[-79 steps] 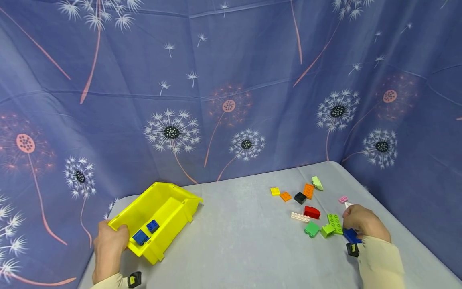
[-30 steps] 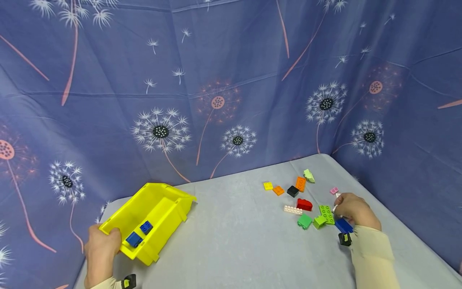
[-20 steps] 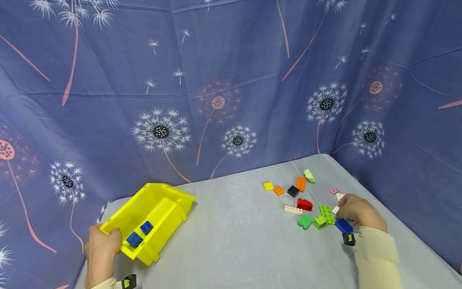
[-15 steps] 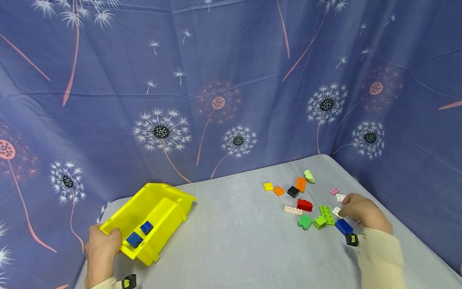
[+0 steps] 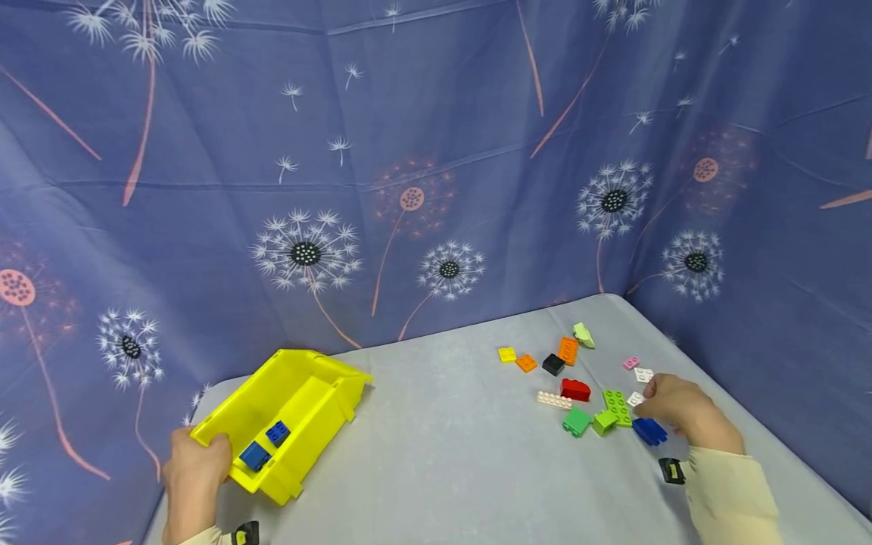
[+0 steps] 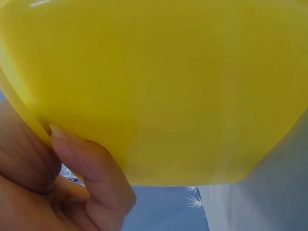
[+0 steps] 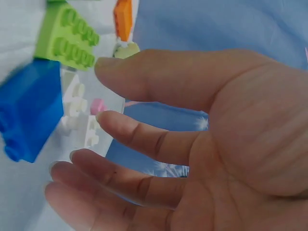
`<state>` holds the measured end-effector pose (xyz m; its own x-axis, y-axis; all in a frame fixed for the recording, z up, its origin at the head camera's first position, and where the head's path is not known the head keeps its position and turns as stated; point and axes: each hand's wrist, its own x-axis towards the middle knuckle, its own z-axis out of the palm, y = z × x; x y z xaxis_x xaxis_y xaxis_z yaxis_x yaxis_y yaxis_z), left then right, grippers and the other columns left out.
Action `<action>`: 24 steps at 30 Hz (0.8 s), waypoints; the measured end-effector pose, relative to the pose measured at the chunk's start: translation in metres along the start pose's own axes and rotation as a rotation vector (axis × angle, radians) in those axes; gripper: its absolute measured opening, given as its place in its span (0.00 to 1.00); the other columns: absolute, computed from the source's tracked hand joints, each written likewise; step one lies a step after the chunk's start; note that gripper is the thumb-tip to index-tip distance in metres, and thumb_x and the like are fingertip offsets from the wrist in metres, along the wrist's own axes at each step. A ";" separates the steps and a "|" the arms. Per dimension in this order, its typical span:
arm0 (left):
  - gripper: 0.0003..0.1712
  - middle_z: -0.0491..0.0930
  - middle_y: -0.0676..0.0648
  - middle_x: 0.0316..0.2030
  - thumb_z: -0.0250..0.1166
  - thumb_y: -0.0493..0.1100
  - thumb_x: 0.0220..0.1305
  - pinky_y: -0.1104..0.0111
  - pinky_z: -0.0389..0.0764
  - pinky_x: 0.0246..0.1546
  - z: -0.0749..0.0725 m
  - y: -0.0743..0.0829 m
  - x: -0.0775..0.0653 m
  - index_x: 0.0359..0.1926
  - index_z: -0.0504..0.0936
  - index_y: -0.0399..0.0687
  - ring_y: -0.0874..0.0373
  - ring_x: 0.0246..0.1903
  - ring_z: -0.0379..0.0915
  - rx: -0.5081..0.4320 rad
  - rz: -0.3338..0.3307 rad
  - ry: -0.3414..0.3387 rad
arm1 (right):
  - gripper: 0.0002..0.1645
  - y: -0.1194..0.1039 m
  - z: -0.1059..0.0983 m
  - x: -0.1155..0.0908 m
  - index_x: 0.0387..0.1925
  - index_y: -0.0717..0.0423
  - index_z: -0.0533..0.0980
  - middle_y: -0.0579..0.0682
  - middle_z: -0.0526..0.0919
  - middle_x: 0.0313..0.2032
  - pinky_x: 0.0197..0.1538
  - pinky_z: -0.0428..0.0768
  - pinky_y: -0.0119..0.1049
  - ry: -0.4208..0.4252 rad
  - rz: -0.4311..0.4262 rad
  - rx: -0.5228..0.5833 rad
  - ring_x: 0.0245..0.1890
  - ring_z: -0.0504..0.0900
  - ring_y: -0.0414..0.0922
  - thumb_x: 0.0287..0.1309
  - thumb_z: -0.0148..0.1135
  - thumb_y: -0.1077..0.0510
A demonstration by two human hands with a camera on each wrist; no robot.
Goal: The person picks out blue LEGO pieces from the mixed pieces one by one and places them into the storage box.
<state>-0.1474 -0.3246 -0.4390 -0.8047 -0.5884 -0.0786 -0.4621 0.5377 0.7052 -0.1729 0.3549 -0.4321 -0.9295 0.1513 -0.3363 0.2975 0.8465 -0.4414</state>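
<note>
My left hand [image 5: 196, 473] grips the near end of a yellow bin [image 5: 323, 424], thumb inside and curled fingers outside. The left wrist view shows the bin's outer wall [image 6: 183, 91] close up. Two blue bricks [image 5: 255, 456] lie inside the bin. On the right, my right hand [image 5: 691, 409] hovers by a blue brick [image 5: 649, 431] and two small white plates [image 5: 643, 375]. Its thumb and fingers [image 7: 144, 139] are spread apart with nothing between them. Past the fingertips in the right wrist view are the blue brick [image 7: 33, 110], white plates [image 7: 72, 103] and a lime brick [image 7: 67, 38].
Left of my right hand lie a lime eight-stud brick [image 5: 616, 409], a smaller lime brick [image 5: 603, 422], a green brick [image 5: 576, 421], a red brick [image 5: 575, 390] and a pale strip [image 5: 555, 400]. Farther back are black [image 5: 553, 364], orange [image 5: 568, 350], yellow [image 5: 507, 354] and pink [image 5: 630, 362] pieces.
My right hand has drawn back toward the near right, and its fingers have come away from the white plates, which now lie uncovered. The left hand still holds the bin.
</note>
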 end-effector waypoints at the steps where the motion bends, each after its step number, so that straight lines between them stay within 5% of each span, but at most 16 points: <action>1: 0.36 0.67 0.27 0.42 0.49 0.47 0.61 0.54 0.69 0.32 0.000 0.000 0.000 0.64 0.52 0.31 0.36 0.37 0.67 -0.003 -0.006 -0.004 | 0.23 0.000 0.002 -0.001 0.35 0.61 0.68 0.55 0.71 0.30 0.26 0.73 0.40 0.004 -0.004 -0.006 0.27 0.72 0.50 0.47 0.67 0.50; 11: 0.36 0.65 0.25 0.43 0.49 0.47 0.61 0.46 0.67 0.39 -0.002 -0.004 0.000 0.63 0.51 0.29 0.33 0.40 0.63 -0.008 0.002 0.007 | 0.18 0.003 0.022 -0.005 0.32 0.58 0.69 0.52 0.72 0.26 0.23 0.70 0.39 0.058 -0.076 -0.050 0.22 0.71 0.47 0.45 0.66 0.53; 24: 0.35 0.65 0.26 0.43 0.48 0.47 0.61 0.48 0.68 0.36 0.000 -0.002 0.000 0.64 0.52 0.30 0.34 0.39 0.64 -0.012 -0.004 -0.007 | 0.14 0.007 0.030 -0.007 0.32 0.58 0.70 0.51 0.72 0.26 0.26 0.66 0.39 0.108 -0.076 -0.088 0.26 0.70 0.48 0.40 0.64 0.62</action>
<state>-0.1462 -0.3256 -0.4398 -0.8054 -0.5864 -0.0860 -0.4606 0.5280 0.7135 -0.1580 0.3443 -0.4572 -0.9681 0.1353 -0.2109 0.2096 0.8982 -0.3864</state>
